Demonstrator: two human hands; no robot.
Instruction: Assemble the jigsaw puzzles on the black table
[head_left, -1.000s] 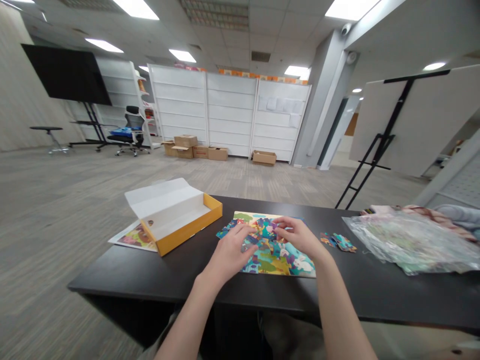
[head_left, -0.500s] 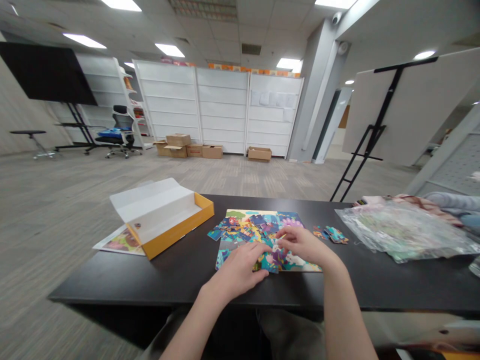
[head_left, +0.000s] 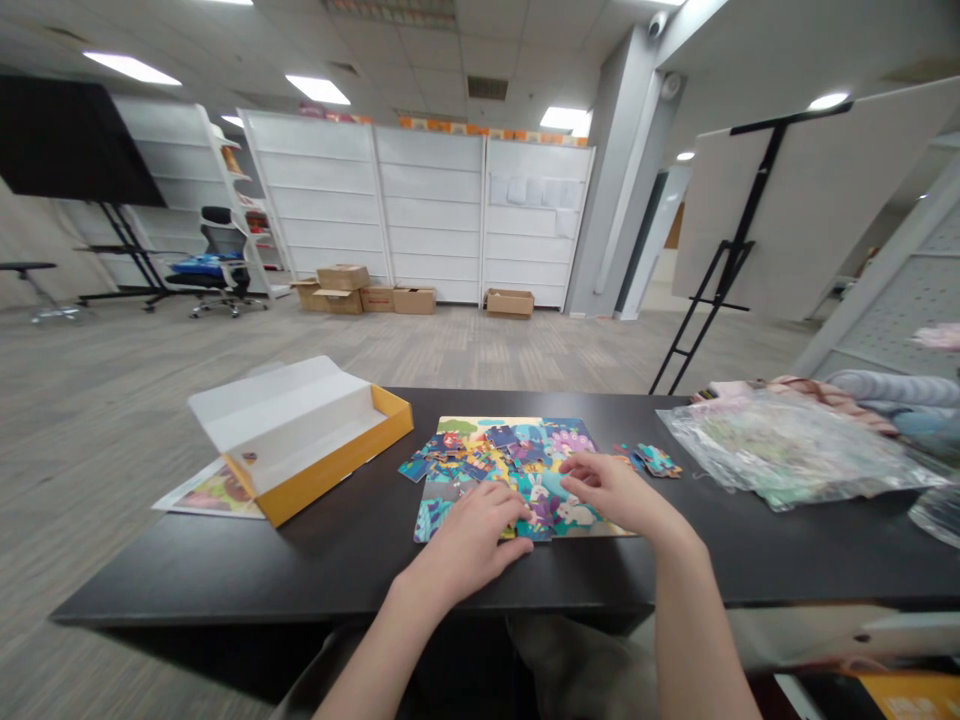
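1. Both hands, left hand [head_left: 480, 530] and right hand [head_left: 626, 500], have shifted to the near part of the puzzle [head_left: 576, 512], so work now seems centred there
2. The puzzle lies mid-worktop [head_left: 300, 565], loose pieces [head_left: 517, 442] scattered over its far half
3. Left fingers drape over its near edge, thumb spread away
4. Right fingers curl above its right side; I cannot tell whether they pinch anything
5. Yellow box [head_left: 337, 468] at left stands open, inner floor partly hidden; plastic bag [head_left: 795, 455] at right, contents unclear

Black screen [head_left: 71, 140]: upper left
Office chair [head_left: 223, 238]: left
White shelving [head_left: 431, 220]: upper centre
Cardboard boxes [head_left: 343, 278]: below shelving
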